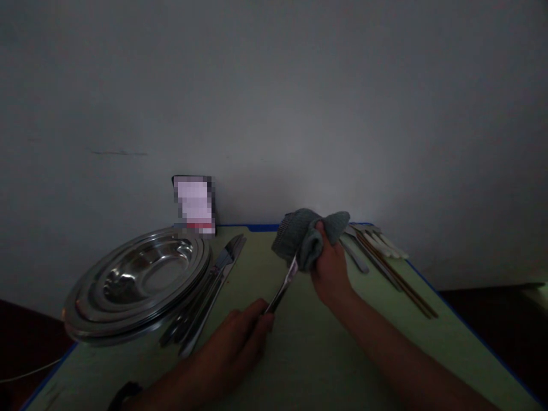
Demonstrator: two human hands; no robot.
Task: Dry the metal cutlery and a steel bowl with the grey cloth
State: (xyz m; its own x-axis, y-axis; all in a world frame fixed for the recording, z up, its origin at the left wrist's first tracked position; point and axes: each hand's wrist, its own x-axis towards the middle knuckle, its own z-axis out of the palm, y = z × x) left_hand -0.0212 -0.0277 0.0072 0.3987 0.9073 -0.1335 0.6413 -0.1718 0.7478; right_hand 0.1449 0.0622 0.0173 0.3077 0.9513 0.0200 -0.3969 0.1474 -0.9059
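Observation:
My left hand (244,337) is closed around the handle of a shiny metal table knife (286,282), which slants up and to the right. The knife's far end goes into a bunched grey-green cloth (302,231) and is hidden there. Gripping that cloth is my right hand (331,271), its thumb on top and its fingers wrapped in the folds. Both hands are above the middle of the pale green table (314,348). Just left of my left hand lie several metal knives (214,291), side by side.
Stacked metal plates (188,285) fill the table's left side. Behind them, a device with a blurred screen (194,202) leans on the wall. To the right lie a metal utensil (357,260), brown chopsticks (402,282) and several white utensils (387,245). Blue trim edges the table.

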